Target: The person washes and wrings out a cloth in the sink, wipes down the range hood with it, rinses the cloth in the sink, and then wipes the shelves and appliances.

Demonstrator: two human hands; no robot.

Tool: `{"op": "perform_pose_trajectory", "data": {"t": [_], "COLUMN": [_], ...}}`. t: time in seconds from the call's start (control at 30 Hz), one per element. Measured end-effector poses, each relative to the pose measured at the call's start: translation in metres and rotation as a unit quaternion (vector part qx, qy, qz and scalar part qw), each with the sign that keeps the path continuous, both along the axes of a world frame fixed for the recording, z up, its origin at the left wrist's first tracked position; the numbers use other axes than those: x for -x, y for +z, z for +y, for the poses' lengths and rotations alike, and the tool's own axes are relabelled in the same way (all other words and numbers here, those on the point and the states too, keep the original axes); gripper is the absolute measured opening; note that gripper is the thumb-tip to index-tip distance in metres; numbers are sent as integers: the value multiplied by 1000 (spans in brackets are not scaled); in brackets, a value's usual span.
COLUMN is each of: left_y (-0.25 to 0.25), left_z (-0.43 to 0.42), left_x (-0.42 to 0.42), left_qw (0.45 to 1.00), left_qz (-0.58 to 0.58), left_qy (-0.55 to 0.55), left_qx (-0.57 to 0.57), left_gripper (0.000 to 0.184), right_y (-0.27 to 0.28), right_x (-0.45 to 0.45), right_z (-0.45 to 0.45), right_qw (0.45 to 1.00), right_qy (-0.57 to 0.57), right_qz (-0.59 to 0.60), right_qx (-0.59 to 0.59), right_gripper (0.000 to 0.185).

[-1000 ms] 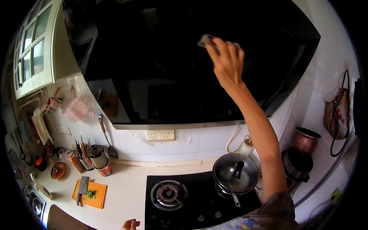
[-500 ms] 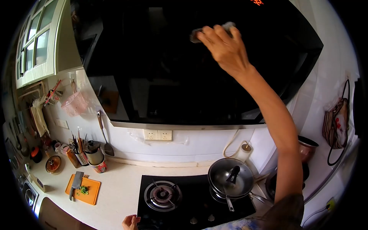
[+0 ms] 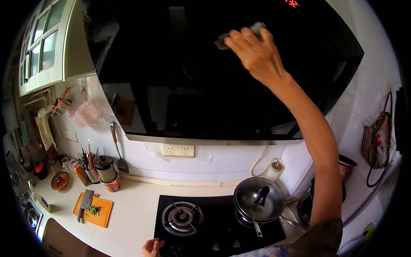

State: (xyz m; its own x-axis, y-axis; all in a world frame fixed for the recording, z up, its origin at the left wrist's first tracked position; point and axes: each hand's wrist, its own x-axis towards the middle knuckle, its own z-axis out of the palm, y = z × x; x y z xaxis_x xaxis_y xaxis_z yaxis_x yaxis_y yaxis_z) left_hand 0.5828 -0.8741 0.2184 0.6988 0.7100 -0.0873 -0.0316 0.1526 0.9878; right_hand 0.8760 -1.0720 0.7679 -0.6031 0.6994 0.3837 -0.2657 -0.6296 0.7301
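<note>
A big, shiny black glass panel (image 3: 188, 73) hangs on a white kitchen wall (image 3: 214, 169). Below it is a long cream counter (image 3: 132, 205) with a flat black stove (image 3: 218, 210) set in it. A round grey metal pan (image 3: 244, 199) sits on the stove's right side. On the left, a flat orange board (image 3: 103, 218) holds a grey knife (image 3: 87, 199) and chopped green leaves (image 3: 94, 210).

The right hand (image 3: 256, 51) is up at the panel, fingers bent around a soft grey cloth (image 3: 258, 29). Fingers hide the cloth's middle, and its edges are blurry.

The left hand (image 3: 152, 247), fingers curled, is by the stove's front left corner. The bottom edge cuts it off; I can't tell if it holds anything.

The top edge cuts the glowing red numbers (image 3: 293, 3). The right arm partly hides a shiny reddish-brown pot (image 3: 347, 167).
</note>
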Motion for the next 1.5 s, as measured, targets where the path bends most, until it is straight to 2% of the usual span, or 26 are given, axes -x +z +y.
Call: {"op": "perform_pose_trajectory", "data": {"t": [0.1, 0.2, 0.23, 0.3, 0.33, 0.37, 0.43, 0.5, 0.57, 0.6, 0.67, 0.7, 0.77, 0.8, 0.87, 0.93, 1.0, 1.07, 1.1, 1.17, 1.2, 1.23, 1.33, 1.37, 1.43, 1.5], "left_y": [-10, -10, 3, 21, 20, 19, 12, -15, -21, -28, -30, -30, -33, -34, -30, -25, -19, -12, -10, -9, -12, -18, -53, -69, -81, -86], "left_z": [2, 6, 1, -5, -6, -5, -2, 5, 11, 17, 23, 28, 32, 34, 36, 36, 31, 25, 22, 19, 19, 21, 32, 37, 48, 58], "left_x": [0, -2, -8, -14, -15, -13, -3, 8, 22, 29, 36, 39, 42, 44, 40, 31, 20, 10, 5, 0, 0, 2, 23, 28, 43, 50], "left_qw": [999, 999, 998, 999, 999, 999, 998, 997, 999, 996, 996, 996, 996, 996, 996, 997, 998, 999, 999, 999, 999, 998, 998, 998, 998, 998], "left_qz": [21, 50, 52, -36, -33, -35, 57, 64, 37, 79, 80, 81, 80, 80, 76, 66, 53, 37, 27, 21, 23, 30, 39, 38, 43, 69], "left_qy": [16, 17, 17, -9, -12, -12, 0, -1, 14, 0, 9, 15, 22, 24, 25, 16, -2, -17, -26, -38, -40, -41, -33, -27, -18, 4], "left_qx": [20, 9, 9, 6, 4, 5, 23, 29, 32, 29, 34, 36, 35, 34, 32, 28, 24, 22, 22, 24, 26, 27, 30, 32, 33, -3], "left_gripper": [30, 30, 30, 31, 31, 31, 31, 29, 28, 32, 33, 33, 33, 33, 34, 34, 35, 35, 35, 36, 36, 36, 37, 37, 36, 35], "right_y": [-5, 1, 2, 2, 0, -5, -16, -14, -10, -5, -8, -16, -20, -18, -20, -33, -50, -71, -71, -50, -42, -31, -25, -31, -48, -52], "right_x": [-4, 0, 4, 8, 4, -1, -8, -12, -8, -20, -49, -74, -75, -72, -53, -22, -8, -13, -22, -27, -26, -28, -74, -97, -121, -127], "right_z": [-18, 3, 14, 20, 15, 6, -10, -15, -32, -47, -74, -82, -65, -49, 23, 99, 152, 174, 170, 124, 86, 47, -71, -103, -132, -129], "right_qw": [1000, 1000, 1000, 1000, 1000, 1000, 997, 995, 989, 975, 915, 860, 750, 744, 799, 842, 865, 891, 896, 874, 940, 921, 877, 840, 687, 660], "right_qy": [-10, 1, 9, 0, 2, 5, 3, 45, 82, 152, 299, 337, 427, 451, 439, 403, 386, 316, 295, 283, 209, 255, 344, 383, 445, 455], "right_qz": [15, -3, 0, 9, 19, 28, 74, 84, 101, 120, 155, 145, 203, 224, 181, 250, 317, 310, 305, 377, 269, 282, 182, 177, 205, 225], "right_qx": [-2, 2, 0, -4, -6, -7, -30, -4, -73, -112, -225, -354, -462, -440, -368, -255, -50, 104, 129, 117, -22, -88, -283, -342, -537, -554], "right_gripper": [14, 13, 13, 16, 17, 19, 20, 24, 29, 31, 35, 37, 40, 44, 41, 36, 36, 41, 41, 41, 43, 42, 38, 40, 41, 41]}}
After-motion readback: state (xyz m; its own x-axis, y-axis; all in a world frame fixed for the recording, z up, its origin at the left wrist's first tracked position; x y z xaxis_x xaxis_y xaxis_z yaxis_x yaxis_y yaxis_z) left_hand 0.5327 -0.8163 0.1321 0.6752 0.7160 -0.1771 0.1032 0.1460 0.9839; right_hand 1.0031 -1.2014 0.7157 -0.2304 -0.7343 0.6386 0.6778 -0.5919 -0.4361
